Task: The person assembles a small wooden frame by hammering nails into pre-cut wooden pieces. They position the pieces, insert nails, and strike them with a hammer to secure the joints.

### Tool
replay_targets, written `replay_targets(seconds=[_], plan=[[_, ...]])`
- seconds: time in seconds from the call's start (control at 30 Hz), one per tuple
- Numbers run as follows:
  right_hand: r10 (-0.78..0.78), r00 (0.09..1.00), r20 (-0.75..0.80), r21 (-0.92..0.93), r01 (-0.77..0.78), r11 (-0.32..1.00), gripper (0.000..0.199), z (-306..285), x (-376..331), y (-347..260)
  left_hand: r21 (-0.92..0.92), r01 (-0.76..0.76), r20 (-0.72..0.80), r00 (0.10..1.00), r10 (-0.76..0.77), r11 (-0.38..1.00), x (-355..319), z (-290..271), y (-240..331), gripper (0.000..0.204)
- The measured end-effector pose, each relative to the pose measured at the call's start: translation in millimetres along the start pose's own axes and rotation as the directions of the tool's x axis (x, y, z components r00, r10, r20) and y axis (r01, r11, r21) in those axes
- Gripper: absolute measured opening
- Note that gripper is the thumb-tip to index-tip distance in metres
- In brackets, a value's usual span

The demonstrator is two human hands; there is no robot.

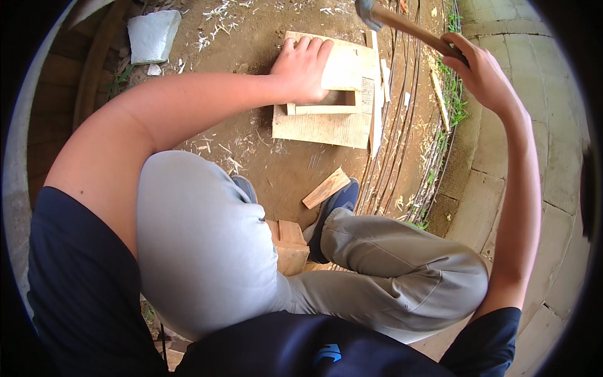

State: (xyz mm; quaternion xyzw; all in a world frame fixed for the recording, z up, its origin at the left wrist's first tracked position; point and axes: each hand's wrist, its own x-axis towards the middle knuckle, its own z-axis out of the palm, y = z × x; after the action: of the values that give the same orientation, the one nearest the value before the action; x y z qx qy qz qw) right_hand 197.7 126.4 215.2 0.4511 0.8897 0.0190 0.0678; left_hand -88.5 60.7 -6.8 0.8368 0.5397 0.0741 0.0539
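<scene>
My right hand (485, 72) is raised at the upper right, its fingers closed round the wooden handle of a hammer (408, 28). The metal hammer head points left, well above the ground and apart from the wood. A small pale wooden box (342, 68) rests on a flat plywood board (320, 129) on the ground. My left hand (303, 70) grips the box's left side, fingers over the top panel and thumb toward the near opening. The near side shows a dark rectangular gap framed by thin wood strips. Whether a nail stands in the panel cannot be seen.
Thin metal rods (392, 135) run along the ground right of the board, with wood strips (375, 94) beside them. A loose wood offcut (326, 187) lies by my right shoe (342, 200). Wood blocks (289, 245) sit between my legs. A pale stone slab (152, 36) lies far left; paving (534, 75) borders the right.
</scene>
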Motion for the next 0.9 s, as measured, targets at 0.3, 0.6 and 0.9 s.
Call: replay_targets(seconds=[0.3, 0.6, 0.9], plan=[[-0.592, 0.771, 0.234, -0.167, 0.632, 0.757, 0.028, -36.8, 68.5, -18.4, -0.011, 0.029, 0.035, 0.999, -0.029, 1.000, -1.7, -0.8, -3.4, 0.100], [-0.598, 0.726, 0.338, -0.253, 0.683, 0.685, 0.044, -27.3, 140.9, -15.7, -0.078, 0.018, 0.041, 0.999, -0.015, 0.997, 1.9, -2.9, 2.4, 0.099], [-0.655, 0.626, 0.423, -0.104, 0.752, 0.651, 0.036, 0.6, 199.5, -17.6, -0.109, 0.002, 0.055, 0.998, 0.005, 0.994, 0.3, -3.6, -1.2, 0.097]])
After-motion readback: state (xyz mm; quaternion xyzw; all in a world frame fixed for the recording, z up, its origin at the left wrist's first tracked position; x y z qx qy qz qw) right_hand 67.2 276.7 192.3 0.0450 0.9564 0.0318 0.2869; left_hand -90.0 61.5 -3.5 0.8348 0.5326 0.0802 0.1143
